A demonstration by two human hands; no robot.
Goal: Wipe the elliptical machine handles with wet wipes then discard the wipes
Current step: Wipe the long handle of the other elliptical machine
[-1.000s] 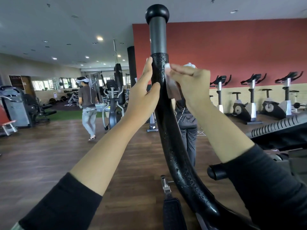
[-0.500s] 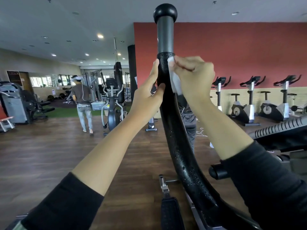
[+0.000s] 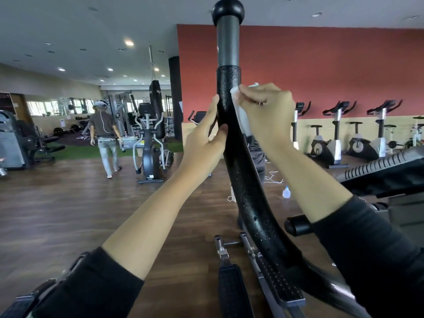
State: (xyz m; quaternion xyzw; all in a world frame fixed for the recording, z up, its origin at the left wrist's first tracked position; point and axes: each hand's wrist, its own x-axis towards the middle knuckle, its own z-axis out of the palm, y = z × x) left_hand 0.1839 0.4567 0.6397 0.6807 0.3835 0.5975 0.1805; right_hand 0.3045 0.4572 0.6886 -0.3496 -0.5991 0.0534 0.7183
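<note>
Red wall (image 3: 321, 65), wood floor (image 3: 68, 214), exercise bikes (image 3: 330, 143), recessed ceiling lights (image 3: 129, 43).
</note>
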